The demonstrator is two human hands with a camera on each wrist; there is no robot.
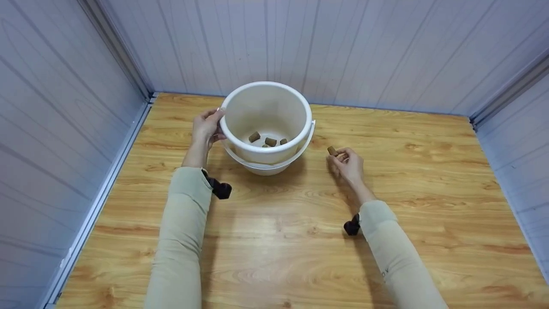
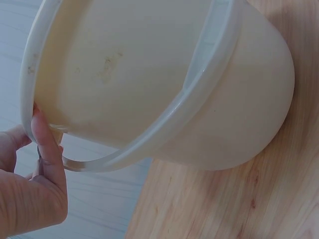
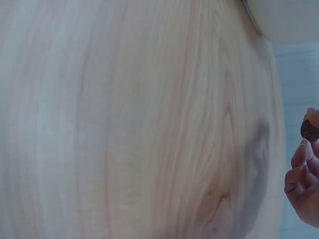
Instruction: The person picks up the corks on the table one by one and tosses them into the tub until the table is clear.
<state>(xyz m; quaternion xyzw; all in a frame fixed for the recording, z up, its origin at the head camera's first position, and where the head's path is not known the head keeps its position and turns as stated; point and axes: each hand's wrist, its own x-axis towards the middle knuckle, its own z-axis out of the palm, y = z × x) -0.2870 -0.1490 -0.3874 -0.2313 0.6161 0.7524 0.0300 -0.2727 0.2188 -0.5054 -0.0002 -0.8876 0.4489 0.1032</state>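
A white plastic bucket [image 1: 266, 159] stands upright on the wooden surface, its handle hanging down at the front. My left hand [image 1: 207, 127] grips the bucket's rim at its left side; in the left wrist view the fingers of that hand [image 2: 47, 149] curl at the rim near the handle's end. Several brown corks [image 1: 270, 141] lie on the bucket's bottom, partly hidden by the front rim. To the right of the bucket, my right hand [image 1: 348, 165] pinches another brown cork [image 1: 332, 151] between thumb and fingers, apart from the bucket. The right wrist view catches this cork's dark round end [image 3: 309, 130].
Wood-grain tabletop [image 1: 274, 240] spreads around the bucket and both hands. A pale panel wall [image 1: 343, 51] rises close behind the bucket, with side walls at left and right. Small black cameras [image 1: 221, 189] stick out from both wrists.
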